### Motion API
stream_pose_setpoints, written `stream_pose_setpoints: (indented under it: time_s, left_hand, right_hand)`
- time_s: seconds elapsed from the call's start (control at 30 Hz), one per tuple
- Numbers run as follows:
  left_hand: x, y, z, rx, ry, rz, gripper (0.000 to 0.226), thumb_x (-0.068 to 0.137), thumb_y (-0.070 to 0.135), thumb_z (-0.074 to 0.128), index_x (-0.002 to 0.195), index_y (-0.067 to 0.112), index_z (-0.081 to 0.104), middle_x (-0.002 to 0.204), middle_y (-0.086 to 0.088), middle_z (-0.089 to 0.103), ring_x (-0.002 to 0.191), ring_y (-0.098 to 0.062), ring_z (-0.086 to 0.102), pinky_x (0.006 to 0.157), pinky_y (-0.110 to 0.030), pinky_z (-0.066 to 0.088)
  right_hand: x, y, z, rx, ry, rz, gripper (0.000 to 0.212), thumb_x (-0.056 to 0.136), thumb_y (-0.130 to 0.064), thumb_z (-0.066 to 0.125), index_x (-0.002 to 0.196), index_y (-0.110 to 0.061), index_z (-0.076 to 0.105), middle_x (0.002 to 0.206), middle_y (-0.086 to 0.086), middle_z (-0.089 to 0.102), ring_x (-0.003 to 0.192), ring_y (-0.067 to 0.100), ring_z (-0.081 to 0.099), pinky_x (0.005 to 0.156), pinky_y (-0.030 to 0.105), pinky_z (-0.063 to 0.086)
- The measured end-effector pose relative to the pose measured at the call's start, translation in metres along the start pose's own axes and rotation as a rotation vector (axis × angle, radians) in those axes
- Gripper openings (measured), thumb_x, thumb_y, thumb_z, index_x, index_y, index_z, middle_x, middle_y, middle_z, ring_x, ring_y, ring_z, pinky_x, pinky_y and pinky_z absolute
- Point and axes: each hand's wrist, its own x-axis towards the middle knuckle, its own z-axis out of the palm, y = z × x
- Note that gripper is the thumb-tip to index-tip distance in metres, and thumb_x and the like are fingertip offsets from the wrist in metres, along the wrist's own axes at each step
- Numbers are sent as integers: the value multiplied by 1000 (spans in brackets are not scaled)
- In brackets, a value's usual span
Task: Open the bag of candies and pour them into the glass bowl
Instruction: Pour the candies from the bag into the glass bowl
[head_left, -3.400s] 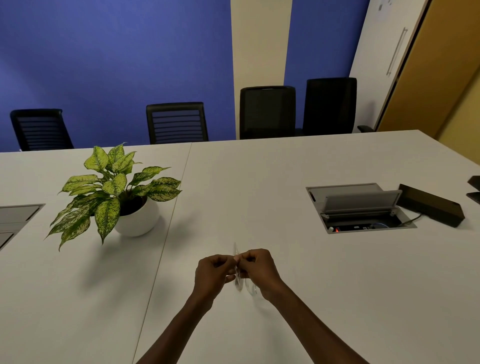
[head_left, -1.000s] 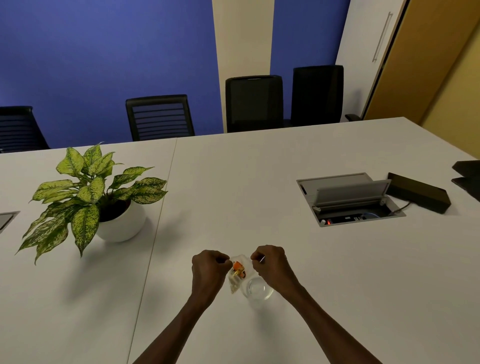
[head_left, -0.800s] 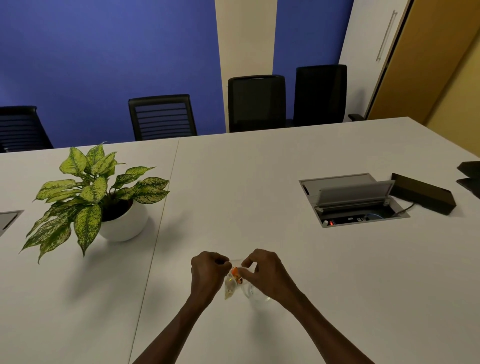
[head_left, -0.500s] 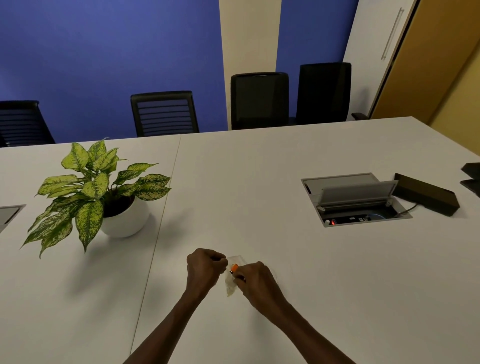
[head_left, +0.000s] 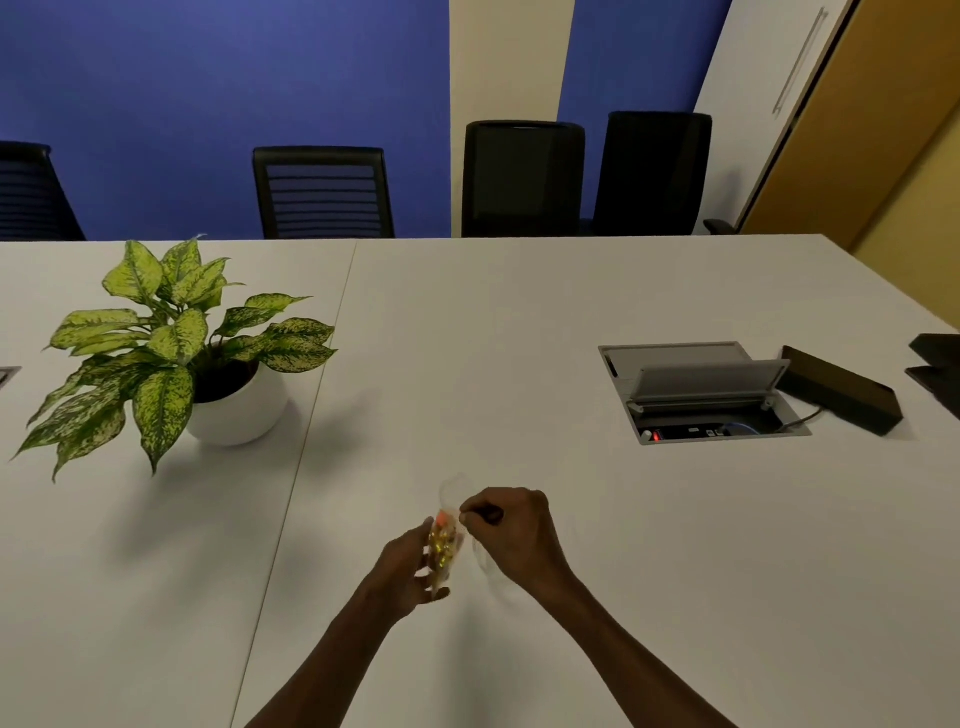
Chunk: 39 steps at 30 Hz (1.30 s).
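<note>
A small clear bag of candies (head_left: 443, 545), with orange and yellow pieces showing through, is held upright between both hands above the white table (head_left: 519, 322). My left hand (head_left: 408, 569) cups the bag's lower part from the left. My right hand (head_left: 511, 530) pinches the bag's top edge from the right. The glass bowl (head_left: 485, 564) is a faint clear shape on the table, mostly hidden under my right hand.
A potted plant (head_left: 171, 353) in a white pot stands at the left. An open cable box (head_left: 701, 389) is set into the table at the right, with a dark flat device (head_left: 841, 395) beside it. Black chairs (head_left: 522, 179) line the far edge.
My left hand has dropped from the bag's top to cup its lower part. The bag now stands more upright, and my right hand pinches its top.
</note>
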Motion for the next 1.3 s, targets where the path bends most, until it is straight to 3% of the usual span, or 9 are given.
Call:
stream_pose_setpoints:
  time_s: [0.17,0.27,0.37,0.53,0.67,0.83,1.0,1.13,1.3]
  left_hand:
    - [10,-5,6,-414,-270,-123,49,99,39,47,123,-1,59,126,-23,60,105,-39,64,80,-48,60]
    - [15,-1,8,-508,-237,-104,44,100,26,48,132,-4,51,118,-26,62,95,-34,64,70,-43,62]
    - [19,-3,11,-454,-148,-74,40,100,20,48,133,-3,50,110,-25,64,91,-33,64,61,-42,63]
    - [27,-12,13,-371,-64,-67,36,100,15,49,130,-4,53,130,-25,59,103,-36,64,65,-45,63]
    - [30,-22,14,-322,26,-64,24,100,11,49,109,-9,61,94,-24,70,62,-33,75,49,-40,60]
    - [28,-26,20,-245,121,-34,14,96,2,52,99,-9,62,81,-23,71,54,-30,73,46,-36,59]
    - [29,-27,21,-175,124,-16,15,93,-4,52,96,-11,65,72,-21,75,61,-33,74,57,-39,62]
    - [33,-26,24,-159,195,12,13,90,-5,57,100,-12,63,88,-25,68,84,-41,67,72,-50,58]
    - [35,-25,30,-149,207,56,10,86,-9,60,92,-11,67,87,-25,70,84,-42,68,66,-46,60]
  right_hand:
    - [3,10,-3,156,24,156,6,78,-12,73,80,-14,77,72,0,77,64,12,72,67,30,62]
    - [3,23,-5,231,31,257,6,79,-6,72,78,-11,76,68,0,75,60,17,73,65,34,63]
    - [2,38,-5,260,35,351,10,79,-6,72,76,-15,75,65,-3,74,56,15,72,60,26,61]
    - [-4,67,0,282,41,480,6,82,-8,70,78,-8,75,66,3,73,56,14,70,57,19,55]
    - [-8,95,6,247,40,586,8,84,-10,69,79,-5,74,71,5,71,55,15,70,61,25,57]
    - [-7,117,12,233,23,691,9,86,-10,68,80,-5,73,75,2,71,56,11,71,55,15,50]
    - [-4,132,16,241,-13,729,10,87,-9,67,80,-4,73,78,2,73,60,11,73,50,13,48]
    - [0,139,17,218,-34,717,10,87,-8,67,80,-3,73,79,4,74,60,10,73,55,13,50]
    - [3,147,16,168,-19,701,12,86,-7,67,76,-3,72,74,3,72,56,8,70,47,6,44]
